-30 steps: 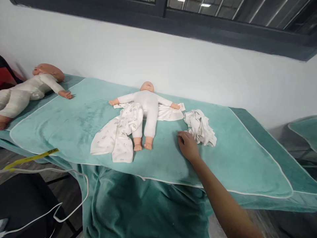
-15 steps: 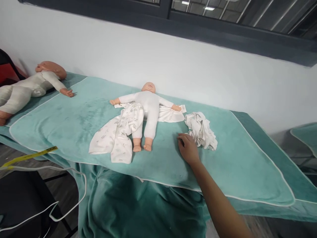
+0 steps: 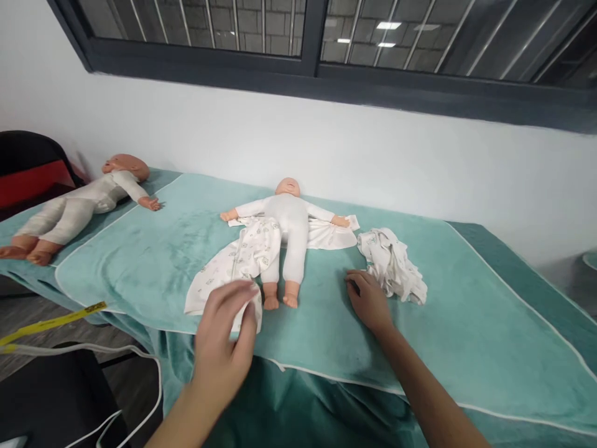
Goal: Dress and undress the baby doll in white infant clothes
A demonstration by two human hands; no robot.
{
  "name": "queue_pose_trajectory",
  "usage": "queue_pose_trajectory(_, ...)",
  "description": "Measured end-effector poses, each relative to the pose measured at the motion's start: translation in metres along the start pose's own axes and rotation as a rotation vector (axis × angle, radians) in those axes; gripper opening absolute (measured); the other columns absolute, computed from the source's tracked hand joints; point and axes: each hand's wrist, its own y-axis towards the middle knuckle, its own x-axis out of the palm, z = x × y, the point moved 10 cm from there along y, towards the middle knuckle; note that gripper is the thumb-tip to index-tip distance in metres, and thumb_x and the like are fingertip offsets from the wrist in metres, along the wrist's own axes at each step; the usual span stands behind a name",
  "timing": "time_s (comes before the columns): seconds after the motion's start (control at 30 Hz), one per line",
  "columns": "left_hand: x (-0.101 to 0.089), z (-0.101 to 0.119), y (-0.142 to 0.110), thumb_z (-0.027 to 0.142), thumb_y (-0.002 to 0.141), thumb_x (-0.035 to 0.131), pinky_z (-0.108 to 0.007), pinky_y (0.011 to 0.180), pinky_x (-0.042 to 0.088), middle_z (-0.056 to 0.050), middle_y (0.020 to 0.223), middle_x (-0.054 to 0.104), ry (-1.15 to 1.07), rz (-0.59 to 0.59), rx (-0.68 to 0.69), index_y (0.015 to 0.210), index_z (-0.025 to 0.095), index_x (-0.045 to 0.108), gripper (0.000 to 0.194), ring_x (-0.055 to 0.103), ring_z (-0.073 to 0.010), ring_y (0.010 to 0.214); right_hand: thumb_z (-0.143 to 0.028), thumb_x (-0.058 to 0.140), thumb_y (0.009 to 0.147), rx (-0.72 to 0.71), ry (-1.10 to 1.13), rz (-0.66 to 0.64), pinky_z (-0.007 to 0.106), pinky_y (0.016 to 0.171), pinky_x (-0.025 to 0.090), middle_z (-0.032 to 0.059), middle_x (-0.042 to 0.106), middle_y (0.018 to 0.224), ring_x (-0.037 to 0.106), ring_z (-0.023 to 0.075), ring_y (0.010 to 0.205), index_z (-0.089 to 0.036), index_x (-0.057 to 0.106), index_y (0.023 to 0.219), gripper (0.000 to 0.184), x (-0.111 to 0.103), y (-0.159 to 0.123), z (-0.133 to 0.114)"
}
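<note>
A baby doll (image 3: 290,224) with a white cloth body lies on its back, arms spread, on a teal blanket (image 3: 140,261). A white printed baby garment (image 3: 259,244) spreads under its arms and over one of its legs. My left hand (image 3: 226,333) hovers in front of the garment's lower part and hides some of it. Its fingers are slightly bent, thumb apart, with nothing held. My right hand (image 3: 368,298) rests on the blanket, loosely curled with a gap between thumb and fingers. Just beside it lies a crumpled white cloth (image 3: 392,264), nothing visibly gripped.
A second doll (image 3: 93,198) lies at the left end of the table. A yellow strip (image 3: 56,322) and a white cable (image 3: 140,353) hang near the front left, above a black chair (image 3: 51,398). A white wall and dark-framed window (image 3: 317,68) stand behind.
My left hand has come into view from below, in front of the printed garment. My right hand stays beside the crumpled cloth. The view has tilted upward, showing more window.
</note>
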Motion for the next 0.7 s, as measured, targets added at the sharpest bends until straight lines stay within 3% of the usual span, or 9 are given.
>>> queue_pose_trajectory(0.17,0.038,-0.097,0.012,0.03,0.08,0.065,-0.059,0.105,0.038,-0.021,0.143,0.047,0.491,-0.211,-0.26,0.126,0.015,0.057,0.049,0.042,-0.0396,0.133,-0.024,0.047,0.09,-0.024,-0.029,0.009,0.045,0.095,0.048,0.0098,0.068,0.111,0.061,0.0262,0.107,-0.022,0.063,0.094,0.017,0.0,-0.001,0.0)
queue_pose_trajectory(0.27,0.041,-0.129,0.028,0.031,0.083,0.056,-0.052,0.101,0.04,-0.014,0.121,0.064,0.48,-0.281,-0.297,0.099,0.018,0.064,0.022,0.054,-0.0337,0.118,-0.025,0.046,0.091,-0.029,-0.051,0.013,0.045,0.095,0.048,0.0099,0.068,0.112,0.061,0.0266,0.108,-0.021,0.062,0.095,0.017,0.002,-0.002,0.0)
queue_pose_trajectory(0.33,0.025,-0.146,0.043,0.031,0.083,0.052,-0.042,0.087,0.047,-0.006,0.088,0.066,0.327,-0.188,-0.428,0.077,0.019,0.059,0.015,0.06,-0.0254,0.091,-0.025,0.046,0.091,-0.021,-0.061,0.008,0.046,0.096,0.047,0.0102,0.068,0.113,0.061,0.0269,0.108,-0.021,0.062,0.096,0.017,0.003,-0.002,0.001)
queue_pose_trajectory(0.43,-0.01,-0.169,0.059,0.033,0.081,0.05,-0.028,0.064,0.045,0.003,0.064,0.05,0.032,0.165,-0.704,0.069,0.02,0.047,0.017,0.05,-0.0154,0.064,-0.026,0.047,0.091,0.003,-0.037,0.001,0.047,0.096,0.048,0.0103,0.068,0.113,0.061,0.0273,0.107,-0.021,0.062,0.095,0.017,0.004,-0.001,0.004)
queue_pose_trajectory(0.5,-0.01,-0.176,0.062,0.033,0.08,0.05,-0.026,0.059,0.043,0.004,0.067,0.05,-0.154,0.261,-0.82,0.078,0.02,0.049,0.014,0.05,-0.0138,0.062,-0.029,0.048,0.09,0.032,0.011,0.009,0.048,0.095,0.049,0.0102,0.069,0.112,0.063,0.0276,0.105,-0.022,0.063,0.093,0.017,0.003,0.0,0.007)
queue_pose_trajectory(0.6,0.03,-0.167,0.062,0.028,0.073,0.06,-0.031,0.067,0.05,-0.002,0.081,0.06,-0.368,0.022,-0.871,0.095,0.017,0.056,0.024,0.059,-0.0175,0.072,-0.033,0.049,0.089,0.111,0.13,0.031,0.05,0.093,0.05,0.0095,0.069,0.11,0.065,0.028,0.103,-0.024,0.062,0.096,0.017,0.005,0.007,0.013)
queue_pose_trajectory(0.63,0.037,-0.157,0.063,0.023,0.07,0.062,-0.034,0.075,0.051,-0.005,0.09,0.063,-0.358,-0.035,-0.82,0.098,0.016,0.058,0.029,0.062,-0.0199,0.081,-0.034,0.049,0.089,0.135,0.182,0.033,0.049,0.092,0.051,0.0093,0.069,0.112,0.065,0.0278,0.102,-0.025,0.062,0.099,0.018,0.007,0.013,0.013)
queue_pose_trajectory(0.7,0.034,-0.128,0.068,0.016,0.068,0.063,-0.039,0.093,0.048,-0.01,0.109,0.062,-0.212,0.015,-0.608,0.103,0.017,0.061,0.035,0.06,-0.0237,0.103,-0.037,0.05,0.09,0.155,0.288,0.025,0.048,0.092,0.052,0.0095,0.066,0.118,0.065,0.0269,0.104,-0.026,0.06,0.107,0.023,0.015,0.033,0.007)
